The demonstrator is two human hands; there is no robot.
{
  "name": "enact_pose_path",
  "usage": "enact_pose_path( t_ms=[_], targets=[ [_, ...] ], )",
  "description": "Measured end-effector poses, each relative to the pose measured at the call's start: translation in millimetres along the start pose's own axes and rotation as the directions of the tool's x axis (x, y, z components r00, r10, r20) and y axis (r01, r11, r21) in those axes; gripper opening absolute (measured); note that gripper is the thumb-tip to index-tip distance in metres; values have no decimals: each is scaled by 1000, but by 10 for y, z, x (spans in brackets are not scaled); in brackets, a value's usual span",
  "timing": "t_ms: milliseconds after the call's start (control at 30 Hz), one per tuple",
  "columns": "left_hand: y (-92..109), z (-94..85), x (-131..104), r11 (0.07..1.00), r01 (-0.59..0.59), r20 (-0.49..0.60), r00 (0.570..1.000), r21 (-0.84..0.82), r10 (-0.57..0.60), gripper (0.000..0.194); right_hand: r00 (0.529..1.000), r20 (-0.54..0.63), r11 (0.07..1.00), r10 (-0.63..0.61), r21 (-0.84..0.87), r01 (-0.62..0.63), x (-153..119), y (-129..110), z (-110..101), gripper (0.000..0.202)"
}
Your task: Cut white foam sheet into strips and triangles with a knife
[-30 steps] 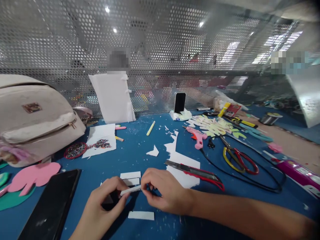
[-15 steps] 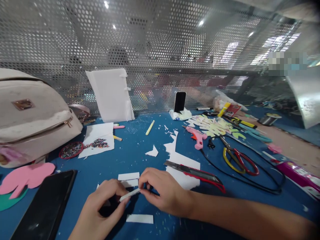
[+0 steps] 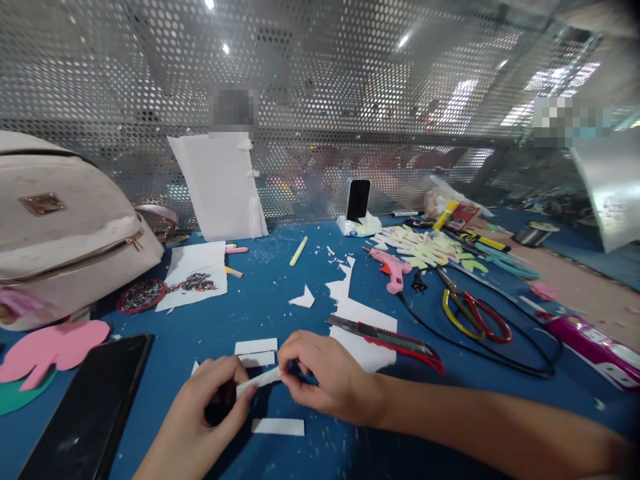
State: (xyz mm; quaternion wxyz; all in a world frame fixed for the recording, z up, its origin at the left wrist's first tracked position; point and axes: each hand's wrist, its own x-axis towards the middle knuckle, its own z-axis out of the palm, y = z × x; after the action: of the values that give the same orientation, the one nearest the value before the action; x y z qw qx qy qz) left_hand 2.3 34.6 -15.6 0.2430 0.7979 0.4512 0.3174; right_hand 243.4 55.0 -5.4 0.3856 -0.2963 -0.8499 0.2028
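Both of my hands hold one narrow white paper strip [image 3: 265,378] just above the blue table. Thumb and fingers of my left hand [image 3: 210,407] pinch its left end. My right hand [image 3: 325,377] pinches the right end between thumb and fingertips. Behind the held piece lie two more white strips [image 3: 256,346], and another strip [image 3: 278,427] rests in front of it. A red utility knife [image 3: 390,340] with its blade out lies beyond my right hand, across a cut white paper sheet [image 3: 367,317].
A pink glue gun [image 3: 393,268], scissors [image 3: 473,310] and a pile of pale strips [image 3: 420,245] lie to the right. At left are a black phone [image 3: 85,407], a pink cutout [image 3: 55,350] and a white backpack [image 3: 70,233]. Another phone [image 3: 358,200] stands at the back.
The held strip has turned so that more of its flat face shows. My hands stay in nearly the same place, and the whole view has shifted slightly.
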Motion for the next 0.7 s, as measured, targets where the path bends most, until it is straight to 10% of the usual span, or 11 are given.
enact_pose_path(
  t_ms=[433, 700],
  targets=[
    [119, -40, -45, 990, -91, 83, 991, -105, 100, 28, 987, 17, 982, -159, -97, 160, -24, 70, 16, 10],
    [158, -61, -119, 935, 146, 188, 978, -323, -88, 43, 941, -42, 937, -336, -112, 330, -6, 45, -30, 15]
  ],
)
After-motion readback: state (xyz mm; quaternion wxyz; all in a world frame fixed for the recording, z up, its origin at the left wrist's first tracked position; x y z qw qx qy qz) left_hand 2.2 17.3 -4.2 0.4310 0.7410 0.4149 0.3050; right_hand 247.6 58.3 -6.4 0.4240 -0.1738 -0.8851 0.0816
